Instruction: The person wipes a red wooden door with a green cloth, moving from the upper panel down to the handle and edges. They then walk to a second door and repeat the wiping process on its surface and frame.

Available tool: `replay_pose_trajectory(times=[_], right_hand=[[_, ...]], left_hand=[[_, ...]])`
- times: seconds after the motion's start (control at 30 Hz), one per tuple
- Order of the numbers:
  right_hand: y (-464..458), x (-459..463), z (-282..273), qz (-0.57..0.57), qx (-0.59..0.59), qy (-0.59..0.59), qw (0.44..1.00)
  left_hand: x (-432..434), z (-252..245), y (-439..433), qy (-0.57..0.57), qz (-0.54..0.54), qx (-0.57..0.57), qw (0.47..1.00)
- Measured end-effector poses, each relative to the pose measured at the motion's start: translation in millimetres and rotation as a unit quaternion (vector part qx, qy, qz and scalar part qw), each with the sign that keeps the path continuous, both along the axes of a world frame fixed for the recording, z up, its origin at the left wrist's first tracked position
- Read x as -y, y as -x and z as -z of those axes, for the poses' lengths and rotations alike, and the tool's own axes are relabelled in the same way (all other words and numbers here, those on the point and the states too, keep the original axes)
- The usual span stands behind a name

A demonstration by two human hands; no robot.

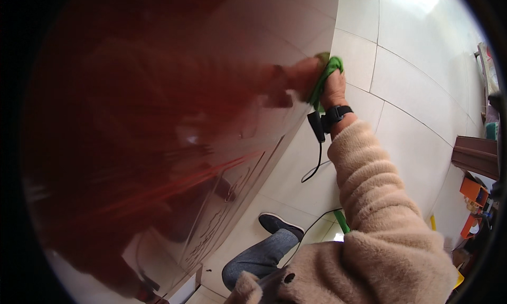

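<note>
My right hand (334, 88) holds a bunched green cloth (326, 80) against the edge of a large glossy dark red panel (178, 106). The panel mirrors the hand and the cloth. A black strap (338, 113) circles the wrist, and a small black device with a cable (316, 125) hangs beside it. The fingers are partly hidden by the cloth. My left hand is out of view; part of a beige fleecy garment (247, 288) shows low in the picture.
Pale floor tiles (412, 90) lie beyond the panel. A dark shoe (277, 224) and a jeans leg are below, near a thin black cable (311, 226) and a green bar (341, 221). Orange boxes (474, 190) and a brown wooden piece (475, 151) stand at the right.
</note>
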State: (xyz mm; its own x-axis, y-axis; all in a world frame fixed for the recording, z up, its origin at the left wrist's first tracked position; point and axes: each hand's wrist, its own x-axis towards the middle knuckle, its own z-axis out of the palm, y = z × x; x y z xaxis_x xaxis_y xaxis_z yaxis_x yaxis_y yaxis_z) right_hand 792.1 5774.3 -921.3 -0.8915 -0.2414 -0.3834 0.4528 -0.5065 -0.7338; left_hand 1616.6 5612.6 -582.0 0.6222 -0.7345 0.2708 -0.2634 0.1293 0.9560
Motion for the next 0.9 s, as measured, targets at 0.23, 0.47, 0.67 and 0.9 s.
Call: replay_pose_trajectory(times=[0.23,0.47,0.67,0.9], right_hand=[[-2.6,23.1,59.9,0.122,-0.103,-0.329,0.931],[-38.9,12.2,145.5,-0.054,0.177,-0.2,0.962],[-148.0,9.6,124.8,-0.14,0.335,0.013,0.932],[-226.3,-5.9,-4.1,-0.251,0.391,0.027,0.885]], left_hand=[[22.4,-10.2,13.9,-0.002,0.017,0.011,1.0],[53.9,-25.6,16.9,0.004,0.04,0.03,0.999],[79.8,-35.1,15.2,0.008,0.058,0.042,0.997],[30.1,-30.0,-19.0,0.007,0.036,0.007,0.999]])
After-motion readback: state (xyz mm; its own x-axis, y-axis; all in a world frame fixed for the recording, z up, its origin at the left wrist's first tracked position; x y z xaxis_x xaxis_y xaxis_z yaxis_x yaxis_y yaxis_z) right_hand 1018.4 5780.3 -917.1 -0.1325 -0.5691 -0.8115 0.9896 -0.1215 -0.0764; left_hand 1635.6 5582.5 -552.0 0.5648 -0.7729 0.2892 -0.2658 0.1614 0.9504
